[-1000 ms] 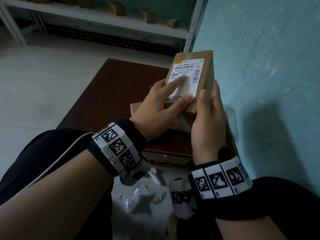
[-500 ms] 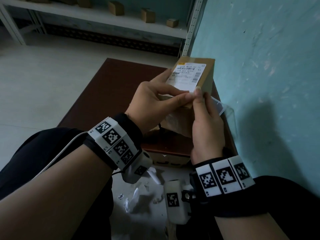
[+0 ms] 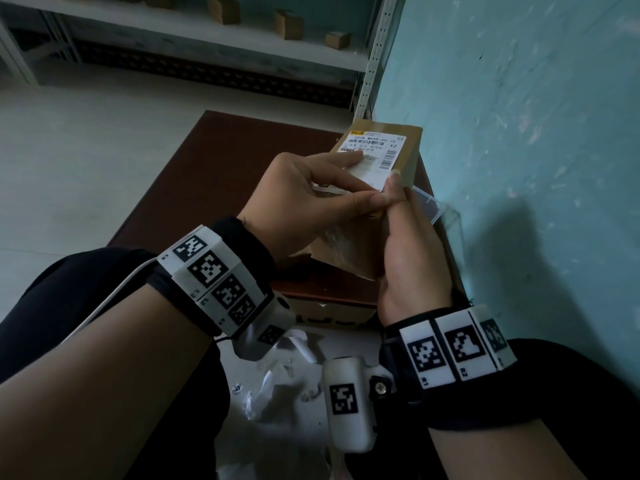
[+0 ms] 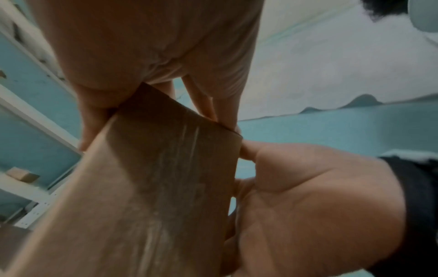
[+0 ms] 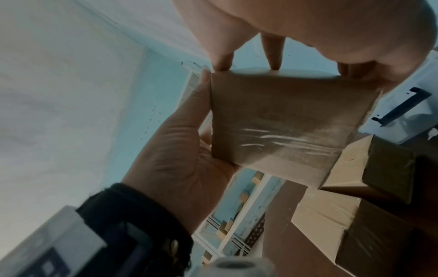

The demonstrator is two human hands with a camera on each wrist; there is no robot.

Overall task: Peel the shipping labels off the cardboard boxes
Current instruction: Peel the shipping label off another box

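I hold a small cardboard box (image 3: 408, 150) up over the table with both hands. A white shipping label (image 3: 372, 148) with barcodes lies on its upper face. My left hand (image 3: 363, 178) grips the box's near left side, with the index finger on the label and the thumb along its near edge. My right hand (image 3: 401, 202) grips the right side, and its thumb tip sits at the label's near right corner. In the left wrist view the box's taped underside (image 4: 166, 187) fills the middle. The right wrist view shows the box (image 5: 284, 121) between both palms.
A dark brown table top (image 3: 225, 161) lies below, with more cardboard boxes (image 5: 367, 168) stacked under my hands. Clear plastic (image 3: 433, 206) sits at the right, by the teal wall (image 3: 519, 133). Torn paper scraps (image 3: 277, 375) litter the floor. A shelf (image 3: 173, 26) with small boxes stands behind.
The box has been lifted and tipped back, so the label face now points more upward. My right thumb has moved onto the label's near right corner, next to the left thumb.
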